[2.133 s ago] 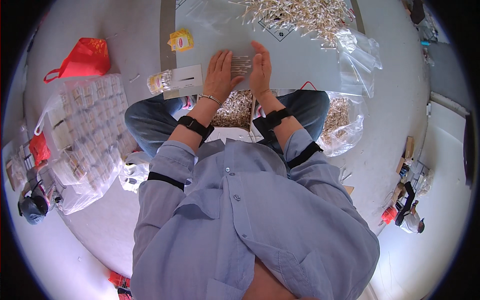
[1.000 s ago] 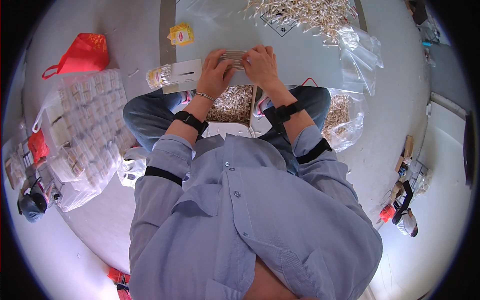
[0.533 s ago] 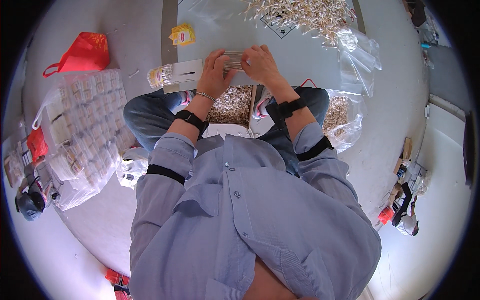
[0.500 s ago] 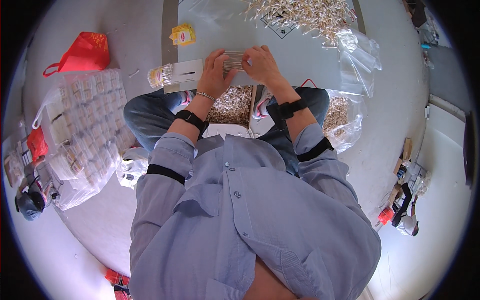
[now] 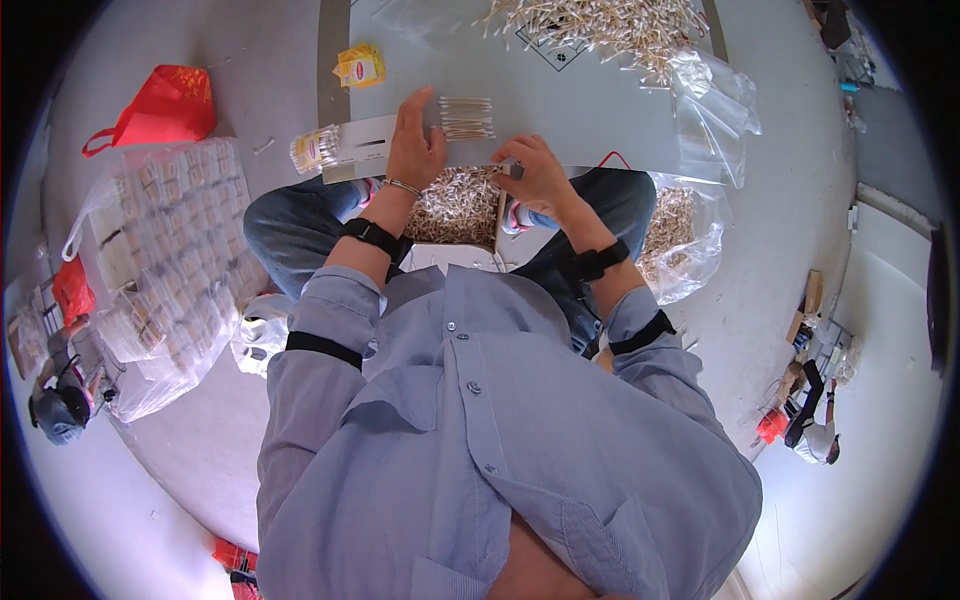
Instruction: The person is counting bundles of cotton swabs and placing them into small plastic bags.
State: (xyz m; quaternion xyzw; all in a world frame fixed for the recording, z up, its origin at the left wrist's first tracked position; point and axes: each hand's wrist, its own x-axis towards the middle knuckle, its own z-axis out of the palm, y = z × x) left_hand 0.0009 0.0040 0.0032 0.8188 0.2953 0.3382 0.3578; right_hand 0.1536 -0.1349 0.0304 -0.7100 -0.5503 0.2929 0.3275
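Note:
A short row of cotton swabs (image 5: 466, 118) lies side by side on the table, with no hand on it. Just left of that row rests my left hand (image 5: 415, 148), its fingers stretched out and the thumb apart. My right hand (image 5: 540, 178) is at the table's near edge, below and right of the row. Its fingers are curled toward the thumb in a pinch; whatever they hold is too small to make out. Loose swabs fill a box (image 5: 455, 208) under the table edge, between my knees.
A heap of loose swabs (image 5: 610, 35) covers the table's far right, beside clear plastic bags (image 5: 715, 115). On the left are a yellow packet (image 5: 360, 66), a white card (image 5: 365, 140) and a filled swab pack (image 5: 316, 149). Bagged packs (image 5: 170, 250) and a red bag (image 5: 165, 105) lie farther left.
Both hands have come off the row of swabs. My right hand has drawn back toward the near edge; my left has shifted slightly left and its fingers have straightened.

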